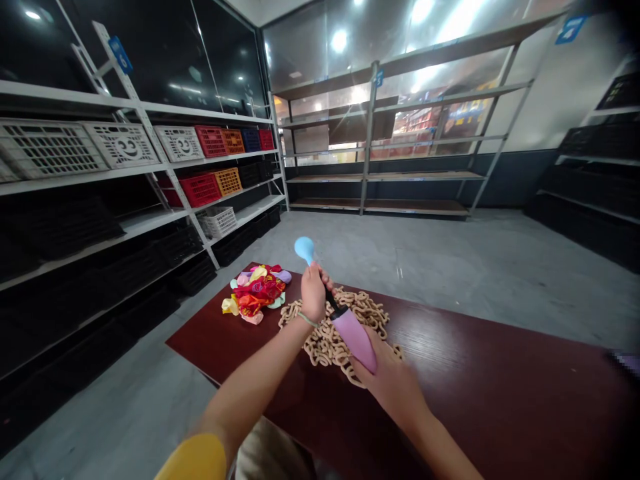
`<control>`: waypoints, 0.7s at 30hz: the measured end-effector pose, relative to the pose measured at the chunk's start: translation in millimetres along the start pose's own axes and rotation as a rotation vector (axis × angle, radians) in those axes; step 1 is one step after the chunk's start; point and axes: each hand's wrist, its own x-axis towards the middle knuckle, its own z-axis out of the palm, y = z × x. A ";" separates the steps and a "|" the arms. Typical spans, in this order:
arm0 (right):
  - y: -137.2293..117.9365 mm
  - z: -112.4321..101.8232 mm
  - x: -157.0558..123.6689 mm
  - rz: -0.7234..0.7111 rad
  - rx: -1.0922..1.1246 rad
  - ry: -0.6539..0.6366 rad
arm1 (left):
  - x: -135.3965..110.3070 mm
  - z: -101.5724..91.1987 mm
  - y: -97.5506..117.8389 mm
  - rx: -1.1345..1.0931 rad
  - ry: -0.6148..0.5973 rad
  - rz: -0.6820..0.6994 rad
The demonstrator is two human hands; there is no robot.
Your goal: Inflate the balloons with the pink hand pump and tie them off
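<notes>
A small light-blue balloon [304,248], slightly swollen, points up and away from me. My left hand [314,293] is closed where the balloon's neck meets the black nozzle of a pink hand pump [354,339]. Around the pump's pink body my right hand [387,367] is wrapped from the right. Beneath both hands lies a heap of tan, curly rope-like pieces [367,310] on the dark red table [470,373]. Left of the heap sits a pile of flat balloons [257,290] in red, yellow, pink, lilac and mint.
Along the left stands a white shelf rack with white crates [125,143], red crates [199,190] and an orange crate [229,181]. Metal shelves [373,177] line the back wall. Black bins [590,193] are stacked at the right. Grey floor [350,247] lies beyond the table.
</notes>
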 end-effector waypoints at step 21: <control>-13.1 -15.4 6.7 0.278 0.237 -0.307 | 31.9 -7.6 -12.7 0.091 0.119 -0.049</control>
